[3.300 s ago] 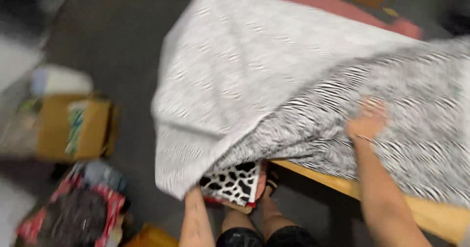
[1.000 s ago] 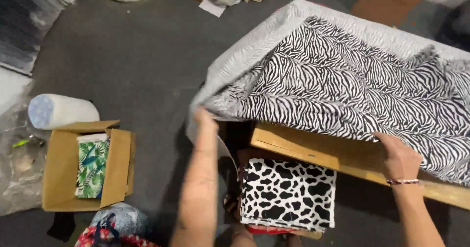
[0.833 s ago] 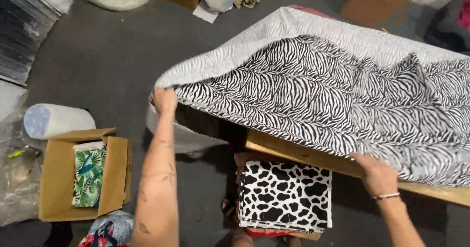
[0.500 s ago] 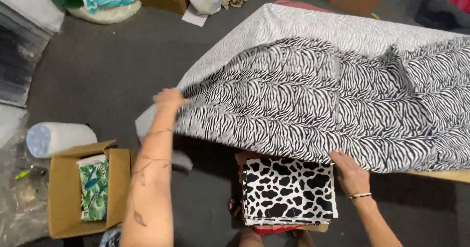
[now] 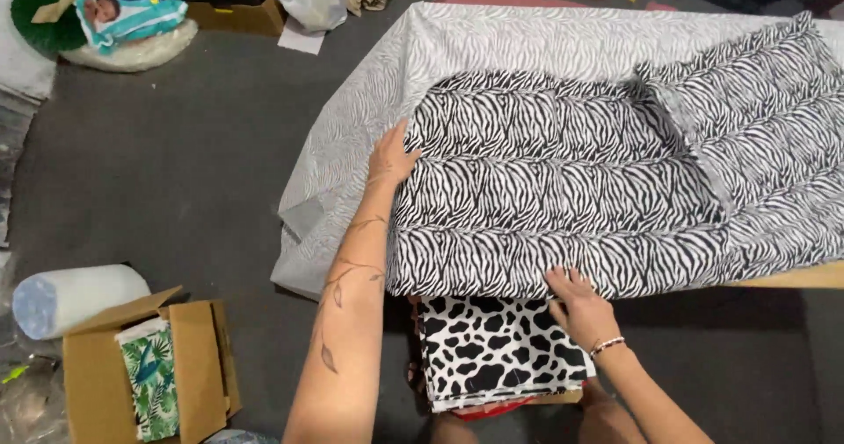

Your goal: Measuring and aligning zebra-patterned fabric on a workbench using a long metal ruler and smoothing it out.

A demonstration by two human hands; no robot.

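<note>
The left hand (image 5: 389,156) lies flat, fingers together, on the zebra-print cloth (image 5: 563,189) spread over the table (image 5: 791,277). The right hand (image 5: 578,305), fingers spread, presses its hanging front edge above a folded cow-print cloth (image 5: 492,349).

The wooden table (image 5: 796,277) is mostly buried under zebra-print fabric (image 5: 571,198), only a bare edge showing on the right. Down on the grey floor (image 5: 158,171): 1 open cardboard box (image 5: 105,382), a white roll (image 5: 75,296) beside it.
</note>
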